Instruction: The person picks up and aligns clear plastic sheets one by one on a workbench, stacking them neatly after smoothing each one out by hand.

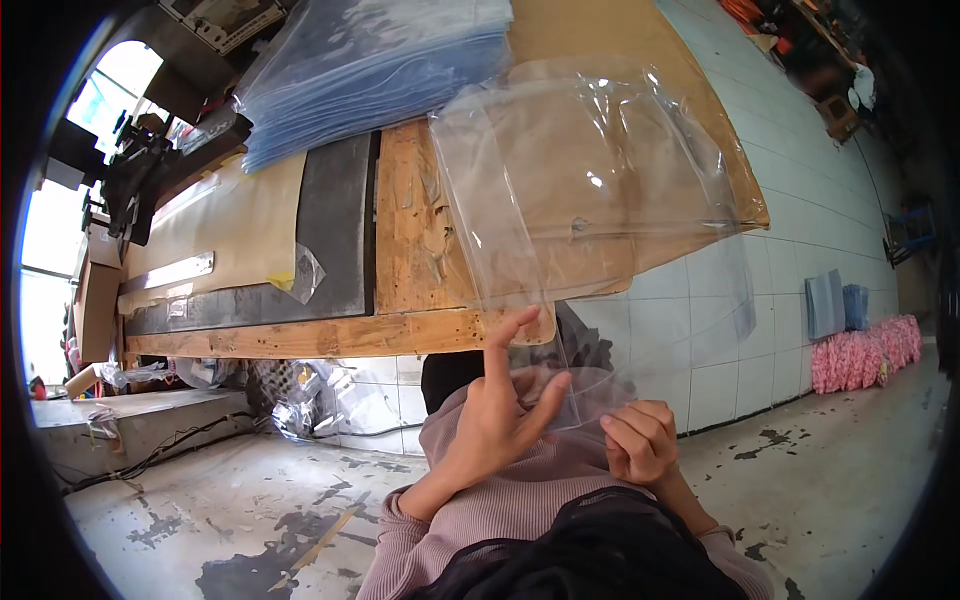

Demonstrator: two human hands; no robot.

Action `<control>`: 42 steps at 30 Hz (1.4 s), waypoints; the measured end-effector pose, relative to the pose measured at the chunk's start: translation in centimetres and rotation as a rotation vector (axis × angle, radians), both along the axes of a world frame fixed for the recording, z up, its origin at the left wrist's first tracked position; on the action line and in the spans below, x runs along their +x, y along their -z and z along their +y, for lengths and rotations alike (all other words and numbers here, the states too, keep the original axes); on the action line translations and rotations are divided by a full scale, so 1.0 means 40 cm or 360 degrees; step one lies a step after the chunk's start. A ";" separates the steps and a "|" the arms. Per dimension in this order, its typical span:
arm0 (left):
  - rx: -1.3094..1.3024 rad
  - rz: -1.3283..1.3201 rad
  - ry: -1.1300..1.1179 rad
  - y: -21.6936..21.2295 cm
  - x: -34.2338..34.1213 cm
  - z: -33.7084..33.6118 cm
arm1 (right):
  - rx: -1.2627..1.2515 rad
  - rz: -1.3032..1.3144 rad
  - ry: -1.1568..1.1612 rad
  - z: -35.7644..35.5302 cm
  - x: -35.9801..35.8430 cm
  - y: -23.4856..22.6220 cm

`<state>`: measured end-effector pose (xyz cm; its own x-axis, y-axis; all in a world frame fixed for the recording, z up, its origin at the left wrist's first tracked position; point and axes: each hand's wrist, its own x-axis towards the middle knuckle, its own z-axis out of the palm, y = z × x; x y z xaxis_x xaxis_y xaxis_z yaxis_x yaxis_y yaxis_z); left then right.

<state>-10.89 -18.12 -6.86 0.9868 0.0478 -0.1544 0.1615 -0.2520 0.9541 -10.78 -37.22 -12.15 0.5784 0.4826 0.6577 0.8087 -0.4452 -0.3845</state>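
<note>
A clear plastic bag [600,170] lies over the brown sheet at the table's near right corner, its lower part hanging past the edge towards me. My right hand [640,440] is closed in a pinch at the hanging lower edge of this plastic. My left hand [497,405] is at the plastic's lower left edge, index finger stretched up and thumb spread apart. Its other fingers are partly hidden, but no grip shows. Left of the bag, a thick stack of bluish clear plastic sheets [380,85] rests on the table.
The wooden table [410,225] carries a dark flat plate [340,215] and a tan sheet [240,235]. Dark machinery [140,170] stands at far left. Pink bundles [865,355] and blue plastic stacks [825,305] sit on the floor at right. Cables [150,460] run low at left.
</note>
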 end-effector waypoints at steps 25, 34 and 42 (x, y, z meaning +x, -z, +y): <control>0.0984 -0.0811 -0.0057 0.050 -0.068 0.011 | -0.0199 -0.0342 0.0049 0.012 0.027 -0.013; 0.0944 -0.0613 0.0256 0.023 -0.048 0.015 | 0.0089 0.0090 -0.0084 0.025 0.038 -0.046; 0.0629 -0.0484 0.0231 0.015 -0.045 0.011 | 0.0135 0.0254 -0.0164 0.026 0.044 -0.069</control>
